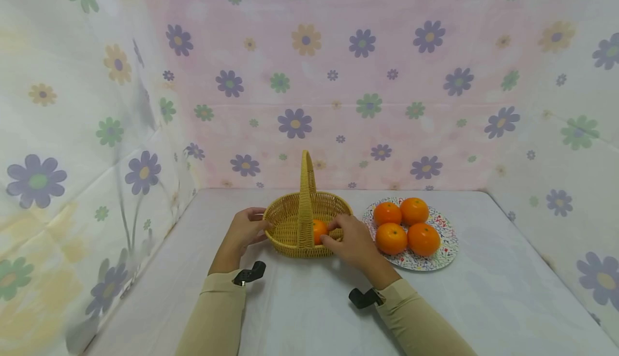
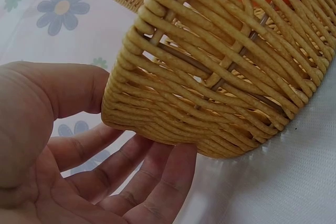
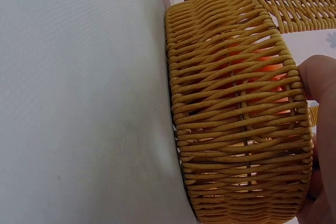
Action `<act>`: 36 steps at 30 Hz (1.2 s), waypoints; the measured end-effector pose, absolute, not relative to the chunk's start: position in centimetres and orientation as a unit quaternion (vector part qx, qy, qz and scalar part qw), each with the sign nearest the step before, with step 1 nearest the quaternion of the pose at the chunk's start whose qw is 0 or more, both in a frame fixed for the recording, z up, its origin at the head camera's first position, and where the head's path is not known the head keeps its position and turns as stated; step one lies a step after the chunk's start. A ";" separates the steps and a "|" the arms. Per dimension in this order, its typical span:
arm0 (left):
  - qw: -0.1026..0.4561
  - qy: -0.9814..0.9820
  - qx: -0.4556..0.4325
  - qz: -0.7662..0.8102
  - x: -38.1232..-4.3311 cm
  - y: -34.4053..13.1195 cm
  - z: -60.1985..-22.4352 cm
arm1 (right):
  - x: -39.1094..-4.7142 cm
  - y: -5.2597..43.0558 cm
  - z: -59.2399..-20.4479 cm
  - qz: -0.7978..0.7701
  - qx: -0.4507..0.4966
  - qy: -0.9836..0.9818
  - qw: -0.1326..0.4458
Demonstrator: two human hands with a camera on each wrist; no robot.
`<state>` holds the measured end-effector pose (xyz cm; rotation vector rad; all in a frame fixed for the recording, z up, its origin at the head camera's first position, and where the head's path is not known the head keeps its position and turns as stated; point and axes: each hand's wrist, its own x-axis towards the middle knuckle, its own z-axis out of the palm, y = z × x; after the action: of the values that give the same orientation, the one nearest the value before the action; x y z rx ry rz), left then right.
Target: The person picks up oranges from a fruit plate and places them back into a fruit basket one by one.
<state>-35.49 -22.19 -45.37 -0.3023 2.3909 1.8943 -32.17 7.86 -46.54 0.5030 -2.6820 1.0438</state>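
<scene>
A woven yellow basket [image 1: 285, 249] with a tall arched handle [image 1: 306, 200] stands on the table. One orange [image 1: 319, 231] lies inside it, partly behind the handle; its colour shows through the weave in both wrist views. My left hand [image 1: 244, 232] holds the basket's left end, thumb at the rim and the other fingers [image 2: 176, 177] against the outside below. Reaching over the right rim, my right hand [image 1: 354, 241] has thumb and index finger spread apart at the orange's right side. Most of its other fingers are hidden behind the basket wall in the right wrist view.
To the right of the basket is a round speckled plate [image 1: 447, 248] bearing several oranges [image 1: 391, 238]. A white cloth covers the table [image 1: 300, 313]. Flower-patterned sheets [image 1: 338, 93] hang at the back and both sides.
</scene>
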 end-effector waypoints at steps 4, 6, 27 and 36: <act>0.038 0.780 -0.101 0.616 -35.4 -22.2 -45.3 | -32.2 7.8 -46.7 0.351 0.174 -0.913 0.113; 0.040 0.781 -0.102 0.615 -35.4 -22.2 -45.2 | -32.3 7.9 -46.7 0.350 0.176 -0.913 0.114; 0.042 0.781 -0.100 0.615 -35.5 -22.3 -45.5 | -32.7 10.2 -44.7 0.419 0.175 -0.885 0.102; 0.043 0.777 -0.092 0.621 -35.4 -22.3 -45.4 | -32.9 11.3 -43.7 0.420 0.153 -0.891 0.083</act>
<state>-35.45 -22.28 -45.41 -0.2810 2.3764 1.9002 -32.91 11.28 -43.70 0.4569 -2.6599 1.2544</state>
